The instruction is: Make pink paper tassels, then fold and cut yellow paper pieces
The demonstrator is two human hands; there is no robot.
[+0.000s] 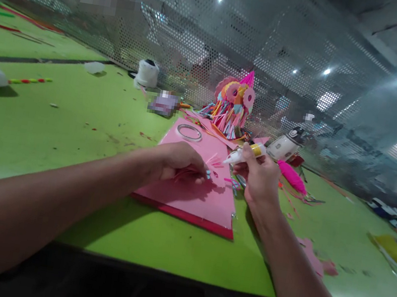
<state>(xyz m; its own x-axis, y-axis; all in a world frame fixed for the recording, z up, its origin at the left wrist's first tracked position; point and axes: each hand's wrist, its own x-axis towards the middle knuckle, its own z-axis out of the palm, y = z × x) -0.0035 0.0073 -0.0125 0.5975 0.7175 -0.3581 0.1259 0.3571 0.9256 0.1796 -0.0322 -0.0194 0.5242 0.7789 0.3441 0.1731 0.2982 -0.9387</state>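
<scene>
My right hand (260, 176) grips a white glue bottle (254, 151) with a yellow label, its nozzle tilted down to the left. My left hand (184, 163) is closed on a pink paper cutout (189, 174), with thin pink strips (215, 161) fanning out past its fingers. The nozzle is a short way from those strips. Under both lies a stack of pink paper sheets (190, 202) with a red sheet at the bottom. A clear tape ring (189, 132) rests on the stack's far part.
On the green table (122, 106), a colourful paper-fringe craft (233, 104) stands behind the stack. A white container with a black top (286, 143) and a bright pink bundle (292, 177) are to the right. Pink scraps (311, 257) lie near my right forearm. A perforated metal screen (187, 31) rises behind.
</scene>
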